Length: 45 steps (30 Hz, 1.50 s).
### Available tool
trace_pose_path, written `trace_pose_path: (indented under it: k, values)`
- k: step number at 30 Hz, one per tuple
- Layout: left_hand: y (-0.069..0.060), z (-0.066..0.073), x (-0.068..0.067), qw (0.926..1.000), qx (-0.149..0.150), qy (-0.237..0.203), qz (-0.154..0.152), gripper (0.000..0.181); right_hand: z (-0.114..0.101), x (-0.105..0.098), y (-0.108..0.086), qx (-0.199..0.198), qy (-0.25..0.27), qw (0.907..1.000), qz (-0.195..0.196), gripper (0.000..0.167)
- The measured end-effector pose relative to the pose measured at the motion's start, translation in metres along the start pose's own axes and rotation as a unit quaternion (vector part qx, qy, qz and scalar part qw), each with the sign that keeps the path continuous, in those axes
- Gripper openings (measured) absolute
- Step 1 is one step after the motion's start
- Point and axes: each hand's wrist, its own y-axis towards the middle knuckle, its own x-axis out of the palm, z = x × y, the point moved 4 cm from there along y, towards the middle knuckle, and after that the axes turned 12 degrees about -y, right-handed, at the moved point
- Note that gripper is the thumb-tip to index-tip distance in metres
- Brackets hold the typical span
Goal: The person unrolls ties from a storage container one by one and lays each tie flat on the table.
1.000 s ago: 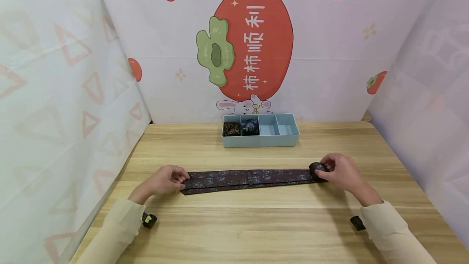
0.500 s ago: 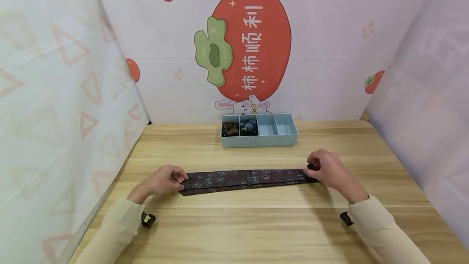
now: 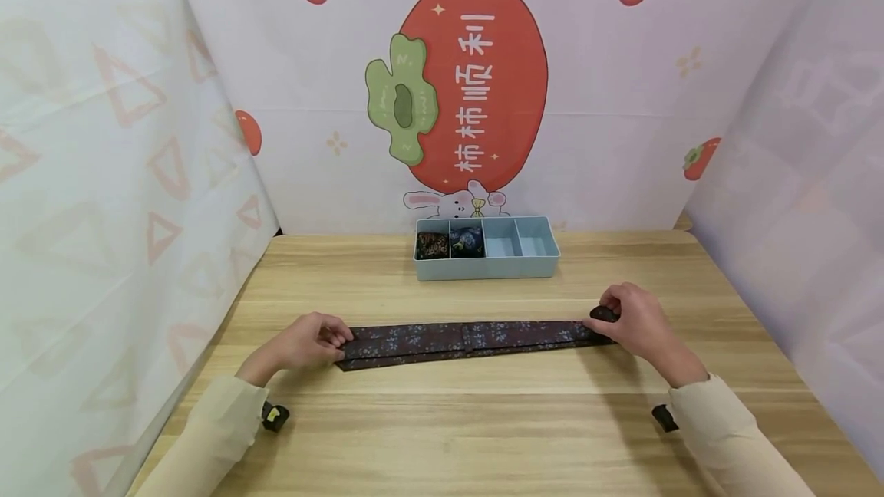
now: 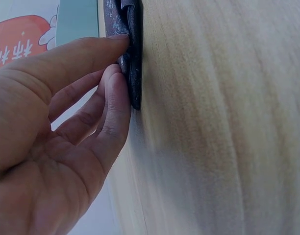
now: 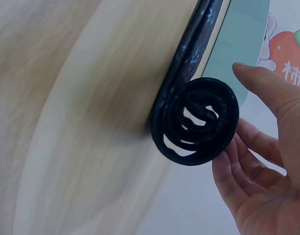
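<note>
The left hand (image 3: pixel 304 342) pinched the broad end of a dark maroon tie (image 3: pixel 414 340) sprigged with pale blue flowers; the right hand (image 3: pixel 641 320) touched the loose black coil (image 5: pixel 204 134) at its other end, fingers slightly bent, thumb apart. The tie lay on the wooden table (image 3: pixel 442 420), nearer than the blue box (image 3: pixel 483 268). Half a second earlier, right hand and coil sat farther left.
</note>
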Motion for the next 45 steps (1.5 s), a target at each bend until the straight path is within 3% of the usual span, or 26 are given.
trace_pose_path:
  k: [12, 19, 24, 30, 33, 45]
  values:
    - [-0.001, 0.005, -0.003, 1.0000, 0.004, 0.005, -0.001, 0.022, 0.029, 0.001, -0.010, 0.025, 0.039, 0.9988, -0.014, 0.030]
    - [-0.003, 0.001, -0.008, 0.9999, 0.001, 0.013, 0.007, 0.023, 0.040, 0.003, -0.010, 0.039, 0.044, 0.9979, -0.028, 0.031]
    - [-0.004, -0.005, -0.015, 0.9996, -0.009, 0.023, 0.011, 0.022, 0.032, 0.002, -0.007, 0.038, 0.033, 0.9985, -0.024, 0.031]
    - [-0.008, -0.013, -0.023, 0.9993, -0.022, 0.026, 0.012, 0.022, 0.002, 0.005, -0.001, -0.031, -0.011, 0.9986, 0.042, 0.029]
    - [-0.012, -0.014, -0.027, 0.9993, -0.025, 0.025, 0.014, 0.022, -0.010, 0.011, 0.002, -0.051, -0.006, 0.9977, 0.044, 0.029]
    - [-0.020, -0.012, -0.030, 0.9994, -0.016, 0.030, 0.012, 0.023, 0.000, 0.011, 0.002, -0.018, -0.010, 0.9987, 0.046, 0.034]
